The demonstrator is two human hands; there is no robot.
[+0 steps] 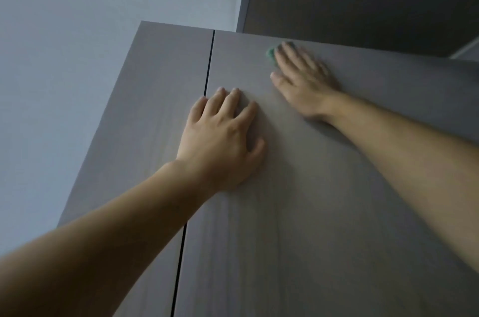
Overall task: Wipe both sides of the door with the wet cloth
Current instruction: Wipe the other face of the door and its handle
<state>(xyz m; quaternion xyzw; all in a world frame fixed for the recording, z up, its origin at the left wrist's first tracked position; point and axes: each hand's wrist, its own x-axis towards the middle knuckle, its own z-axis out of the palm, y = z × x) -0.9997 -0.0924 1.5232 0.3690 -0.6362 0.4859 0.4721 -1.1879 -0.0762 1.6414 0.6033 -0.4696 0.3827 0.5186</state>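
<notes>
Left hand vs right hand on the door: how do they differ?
The left hand lies bare on the door; the right hand presses a green cloth. The left hand sits lower, beside the dark gap; the right hand reaches near the door's top edge. The right hand looks blurred, the left hand sharp. Both are palm-down on the same door.

No text, label or number can be read anywhere.
</notes>
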